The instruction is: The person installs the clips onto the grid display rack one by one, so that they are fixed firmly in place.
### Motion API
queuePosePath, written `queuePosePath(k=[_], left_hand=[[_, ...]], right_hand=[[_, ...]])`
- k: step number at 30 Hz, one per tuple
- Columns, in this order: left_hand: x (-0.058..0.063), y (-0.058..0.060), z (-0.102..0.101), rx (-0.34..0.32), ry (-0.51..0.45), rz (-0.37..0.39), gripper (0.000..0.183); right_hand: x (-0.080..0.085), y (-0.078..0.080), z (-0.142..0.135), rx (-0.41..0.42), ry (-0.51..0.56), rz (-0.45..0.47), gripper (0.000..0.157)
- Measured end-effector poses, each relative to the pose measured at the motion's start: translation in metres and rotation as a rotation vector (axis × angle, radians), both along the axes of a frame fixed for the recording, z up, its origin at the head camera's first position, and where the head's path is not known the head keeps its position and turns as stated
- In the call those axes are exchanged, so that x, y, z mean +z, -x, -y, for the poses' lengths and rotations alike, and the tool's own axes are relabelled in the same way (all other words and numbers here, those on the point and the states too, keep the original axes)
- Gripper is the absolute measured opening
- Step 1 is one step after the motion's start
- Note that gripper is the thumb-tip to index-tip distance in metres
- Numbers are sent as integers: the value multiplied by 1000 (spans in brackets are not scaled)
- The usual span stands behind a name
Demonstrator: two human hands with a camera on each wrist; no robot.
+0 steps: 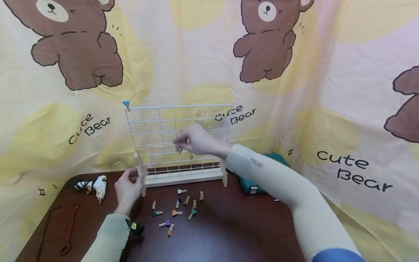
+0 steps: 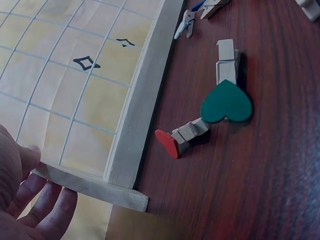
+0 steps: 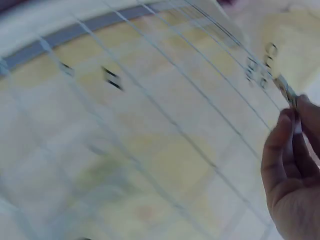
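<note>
A white wire grid point(image 1: 180, 106) stands upright in a wooden base point(image 1: 183, 181) on the dark table. My left hand point(image 1: 127, 191) grips the base's left side piece point(image 2: 90, 186), thumb on one side and fingers on the other. Before the grid, my right hand point(image 1: 199, 140) pinches a small wooden clothespin point(image 3: 285, 91) between thumb and fingertips; it looks blurred. A clothespin with a blue heart point(image 1: 126, 104) sits on the grid's top left corner. Several more lie loose in front of the base, including one with a green heart point(image 2: 226, 102) and one with a red heart point(image 2: 167, 143).
Left of the stand lie a white glue gun point(image 1: 99, 186), a reddish wrench point(image 1: 70, 229) and a thin bent rod point(image 1: 46, 227). A green case point(image 1: 245, 185) is behind my right forearm. Bear-printed cloth point(image 1: 183, 54) hangs around the table.
</note>
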State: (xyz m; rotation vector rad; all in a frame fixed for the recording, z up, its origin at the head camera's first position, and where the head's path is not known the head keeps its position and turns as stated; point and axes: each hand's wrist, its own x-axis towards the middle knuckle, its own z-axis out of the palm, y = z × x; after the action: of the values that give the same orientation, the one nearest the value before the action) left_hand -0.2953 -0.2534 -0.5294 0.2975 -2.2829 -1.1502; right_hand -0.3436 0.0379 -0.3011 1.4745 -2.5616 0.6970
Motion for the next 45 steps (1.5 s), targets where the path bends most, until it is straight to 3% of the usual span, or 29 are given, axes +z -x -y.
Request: queuePosePath(k=[6, 10, 15, 19, 27, 33, 38, 40, 45], left_hand=[[-1, -1, 1, 16, -9, 15, 27], [-1, 1, 0, 8, -8, 24, 27], [0, 3, -2, -7, -4, 7, 26], [0, 4, -3, -20, -1, -2, 26], [1, 5, -1, -19, -3, -5, 24], [1, 4, 0, -7, -15, 31, 26], [1, 4, -1, -10, -12, 40, 27], [1, 4, -1, -11, -11, 44, 27], [0, 3, 0, -13, -6, 32, 27]], right_hand=[[67, 13, 52, -72, 142, -63, 14], [99, 22, 80, -152, 169, -111, 13], [121, 32, 106, -272, 59, -26, 19], [125, 40, 122, -310, -30, -79, 21], [122, 41, 139, -342, -126, -133, 19], [110, 30, 118, -293, 42, -103, 36], [77, 21, 70, -183, 263, -156, 15], [58, 15, 49, -172, 274, -122, 11], [-4, 5, -1, -218, 164, 8, 11]])
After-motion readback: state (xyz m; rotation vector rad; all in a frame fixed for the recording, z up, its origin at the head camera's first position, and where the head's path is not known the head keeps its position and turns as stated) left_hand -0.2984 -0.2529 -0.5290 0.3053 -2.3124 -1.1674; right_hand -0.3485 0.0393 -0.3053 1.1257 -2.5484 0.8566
